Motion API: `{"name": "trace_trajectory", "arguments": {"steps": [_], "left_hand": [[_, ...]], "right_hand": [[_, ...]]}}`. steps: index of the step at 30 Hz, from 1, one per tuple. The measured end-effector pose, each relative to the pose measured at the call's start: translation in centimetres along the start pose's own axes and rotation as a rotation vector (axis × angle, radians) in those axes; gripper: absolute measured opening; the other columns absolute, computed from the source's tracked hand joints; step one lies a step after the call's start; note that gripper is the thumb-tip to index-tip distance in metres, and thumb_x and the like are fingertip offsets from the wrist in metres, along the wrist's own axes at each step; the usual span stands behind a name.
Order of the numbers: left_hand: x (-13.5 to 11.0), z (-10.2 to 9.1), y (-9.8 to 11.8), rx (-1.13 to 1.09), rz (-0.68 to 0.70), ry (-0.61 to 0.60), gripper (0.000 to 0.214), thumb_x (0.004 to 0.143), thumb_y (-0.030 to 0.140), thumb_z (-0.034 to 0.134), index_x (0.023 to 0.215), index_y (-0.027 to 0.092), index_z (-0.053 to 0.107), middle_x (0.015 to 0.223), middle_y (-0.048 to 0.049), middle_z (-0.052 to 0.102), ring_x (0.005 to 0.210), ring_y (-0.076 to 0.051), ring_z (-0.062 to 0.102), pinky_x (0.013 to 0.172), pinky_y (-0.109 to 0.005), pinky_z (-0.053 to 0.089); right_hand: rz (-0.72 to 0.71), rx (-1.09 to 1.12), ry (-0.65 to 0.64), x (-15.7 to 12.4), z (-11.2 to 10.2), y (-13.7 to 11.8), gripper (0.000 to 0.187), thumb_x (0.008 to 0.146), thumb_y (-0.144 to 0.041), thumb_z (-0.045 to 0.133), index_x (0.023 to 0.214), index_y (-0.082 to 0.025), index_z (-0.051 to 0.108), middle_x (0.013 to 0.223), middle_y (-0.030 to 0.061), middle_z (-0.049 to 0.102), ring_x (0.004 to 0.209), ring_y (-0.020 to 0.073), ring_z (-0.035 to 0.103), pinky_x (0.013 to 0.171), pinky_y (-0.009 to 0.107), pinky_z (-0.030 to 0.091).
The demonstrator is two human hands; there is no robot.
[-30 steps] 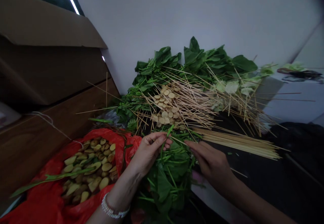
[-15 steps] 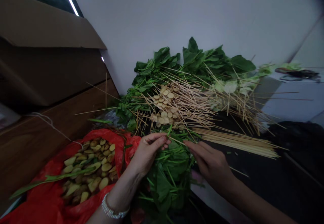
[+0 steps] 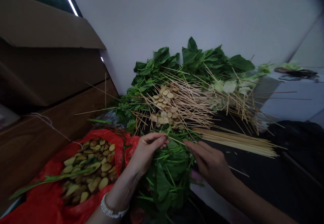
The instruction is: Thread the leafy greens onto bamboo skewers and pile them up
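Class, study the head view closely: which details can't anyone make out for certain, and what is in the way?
All in the head view:
- Tip of the skewer at the green stem: too small, partly behind the left hand.
- Skewer part within the grip: covered by the right hand.
- Red bag: cut off by the bottom edge.
- Cardboard box: cut off by the left edge.
- Dark item at far right: blurred.

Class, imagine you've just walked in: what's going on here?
A person's left hand pinches a green stem between its fingers, while the right hand holds a thin skewer pointed at it; whether it has pierced the stem is unclear. Loose leafy greens lie below the hands. Beyond are skewers with pale slices, and a bundle of bare sticks. A red bag of cut pieces sits left.
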State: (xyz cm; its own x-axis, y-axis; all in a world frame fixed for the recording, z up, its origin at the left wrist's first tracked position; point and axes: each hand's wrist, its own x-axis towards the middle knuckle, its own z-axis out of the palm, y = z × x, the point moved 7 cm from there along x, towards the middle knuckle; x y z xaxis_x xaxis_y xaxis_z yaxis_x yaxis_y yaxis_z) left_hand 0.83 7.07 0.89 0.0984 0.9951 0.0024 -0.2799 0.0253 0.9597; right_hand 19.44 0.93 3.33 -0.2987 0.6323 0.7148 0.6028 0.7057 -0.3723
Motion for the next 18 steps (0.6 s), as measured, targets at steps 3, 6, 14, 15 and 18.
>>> {"name": "trace_trajectory", "arguments": {"steps": [3, 6, 14, 15, 18], "left_hand": [[0.0, -0.1, 0.0, 0.056, 0.014, -0.004, 0.02, 0.065, 0.031, 0.085, 0.08, 0.019, 0.079, 0.07, -0.0024, 0.076, 0.063, -0.009, 0.066, 0.062, -0.015, 0.05], [0.0, 0.0, -0.1, 0.073, 0.005, -0.02, 0.019, 0.065, 0.031, 0.085, 0.078, 0.019, 0.079, 0.069, -0.002, 0.076, 0.063, -0.009, 0.066, 0.061, -0.015, 0.049], [-0.6, 1.3, -0.4, 0.147, -0.027, -0.091, 0.015, 0.066, 0.03, 0.083, 0.074, 0.019, 0.078, 0.066, -0.0015, 0.075, 0.06, -0.009, 0.065, 0.059, -0.016, 0.049], [-0.8, 1.8, -0.4, 0.182, -0.027, -0.117, 0.014, 0.066, 0.03, 0.083, 0.073, 0.019, 0.078, 0.067, -0.0019, 0.075, 0.06, -0.011, 0.065, 0.06, -0.018, 0.05], [-1.2, 2.9, 0.1, 0.326, 0.03, -0.187, 0.011, 0.068, 0.027, 0.08, 0.073, 0.018, 0.078, 0.072, -0.004, 0.077, 0.065, -0.015, 0.068, 0.065, -0.023, 0.053]], "right_hand": [[-0.014, -0.003, 0.008, -0.1, 0.2, -0.1, 0.033, 0.096, -0.01, 0.043, 0.121, -0.016, 0.062, 0.088, 0.0075, 0.07, 0.075, 0.0152, 0.069, 0.066, 0.025, 0.055], [-0.02, 0.004, 0.018, -0.3, 0.3, -0.2, 0.033, 0.095, -0.009, 0.043, 0.12, -0.015, 0.062, 0.09, 0.0089, 0.071, 0.077, 0.0163, 0.07, 0.069, 0.026, 0.056], [-0.023, 0.038, -0.008, -0.6, 1.0, -0.9, 0.029, 0.096, -0.01, 0.043, 0.118, -0.014, 0.061, 0.085, 0.0083, 0.07, 0.072, 0.0163, 0.068, 0.066, 0.026, 0.055], [-0.027, 0.038, -0.006, -0.6, 1.1, -1.1, 0.028, 0.096, -0.011, 0.043, 0.116, -0.015, 0.062, 0.083, 0.0076, 0.07, 0.07, 0.0161, 0.067, 0.065, 0.026, 0.054], [-0.034, 0.046, 0.004, -0.3, 0.9, -1.3, 0.022, 0.096, -0.012, 0.044, 0.108, -0.017, 0.062, 0.08, 0.0055, 0.069, 0.07, 0.0157, 0.067, 0.065, 0.025, 0.053]]}}
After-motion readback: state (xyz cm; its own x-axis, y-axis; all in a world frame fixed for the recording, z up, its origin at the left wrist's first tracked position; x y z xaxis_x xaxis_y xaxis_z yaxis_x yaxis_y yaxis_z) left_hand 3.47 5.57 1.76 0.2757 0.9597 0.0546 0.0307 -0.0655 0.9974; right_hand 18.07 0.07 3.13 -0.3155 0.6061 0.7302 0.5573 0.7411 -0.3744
